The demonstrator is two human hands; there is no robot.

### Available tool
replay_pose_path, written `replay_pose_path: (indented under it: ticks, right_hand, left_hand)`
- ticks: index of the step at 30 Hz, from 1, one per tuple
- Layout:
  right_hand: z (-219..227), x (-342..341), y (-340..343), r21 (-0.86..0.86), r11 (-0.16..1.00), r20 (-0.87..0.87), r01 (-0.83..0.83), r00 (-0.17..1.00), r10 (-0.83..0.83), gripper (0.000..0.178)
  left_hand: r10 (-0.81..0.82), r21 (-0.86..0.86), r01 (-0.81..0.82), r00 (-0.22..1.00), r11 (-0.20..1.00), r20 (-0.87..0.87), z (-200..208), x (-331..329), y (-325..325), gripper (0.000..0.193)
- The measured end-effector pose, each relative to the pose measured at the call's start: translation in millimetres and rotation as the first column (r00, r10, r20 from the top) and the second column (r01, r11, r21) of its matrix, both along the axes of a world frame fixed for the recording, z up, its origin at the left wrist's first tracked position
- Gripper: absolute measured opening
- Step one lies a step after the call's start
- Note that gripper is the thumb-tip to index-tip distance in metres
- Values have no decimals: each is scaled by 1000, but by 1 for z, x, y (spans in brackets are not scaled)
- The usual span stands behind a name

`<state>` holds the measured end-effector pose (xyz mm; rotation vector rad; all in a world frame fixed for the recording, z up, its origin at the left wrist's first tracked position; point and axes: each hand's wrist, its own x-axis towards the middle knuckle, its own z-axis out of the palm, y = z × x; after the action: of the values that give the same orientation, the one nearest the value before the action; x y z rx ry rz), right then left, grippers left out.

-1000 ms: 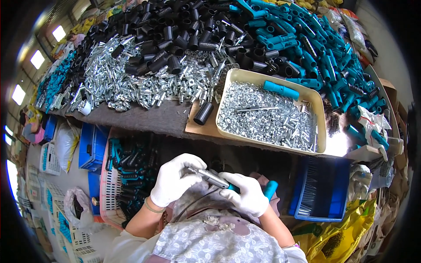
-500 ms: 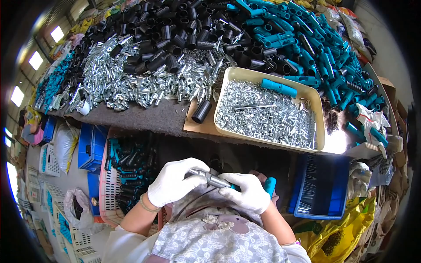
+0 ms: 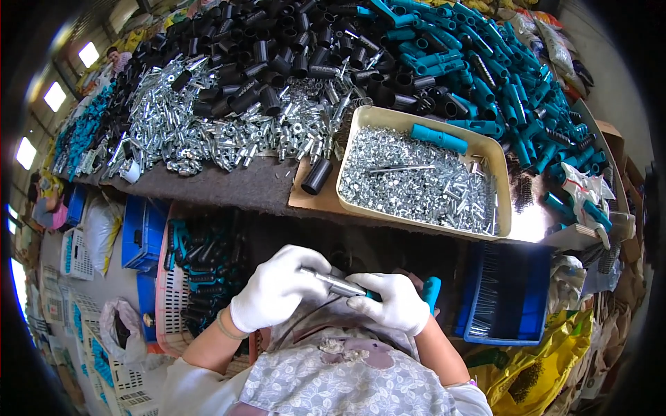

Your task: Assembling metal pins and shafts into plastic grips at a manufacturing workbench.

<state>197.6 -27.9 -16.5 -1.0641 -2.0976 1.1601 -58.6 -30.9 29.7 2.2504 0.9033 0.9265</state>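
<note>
Both of my hands wear white gloves and meet over my lap, below the table edge. My left hand [image 3: 277, 288] grips the near end of a silver metal rod [image 3: 336, 283]. My right hand [image 3: 394, 302] holds the other end, where the rod enters a teal plastic handle [image 3: 430, 291] that sticks out past my fingers. A thin dark cord curves down from my hands. Ahead on the table stands a beige tray [image 3: 361, 125] full of small silver metal parts, with one teal handle [image 3: 438, 138] lying in it.
The table carries heaps of black tubes [image 3: 277, 48], teal handles [image 3: 485, 76] and silver metal pieces [image 3: 201, 132]. One black tube [image 3: 317, 176] lies by the tray. A pink basket [image 3: 170, 291] of finished pieces stands at my left, a blue crate [image 3: 506, 298] at my right.
My hands have drawn a little closer to my body and lower in view, still holding the rod and handle between them. Nothing on the table moved.
</note>
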Motion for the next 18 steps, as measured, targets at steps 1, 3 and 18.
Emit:
replay_pose_path:
  ticks: [1, 3, 18]
  right_hand:
    - [0, 1, -1, 0, 1000, 2, 3, 1000, -3, 41]
    - [-1, 2, -2, 15, 1000, 36, 27, 999, -27, 42]
    - [6, -4, 4, 66, 998, 140, -24, 990, 14, 43]
  left_hand:
    - [-49, 86, 49, 999, 995, 3, 3, 2, 1, 22]
    - [79, 105, -75, 996, 992, -33, 5, 6, -1, 22]
    - [232, -471, -202, 973, 859, 6, -7, 2, -7, 19]
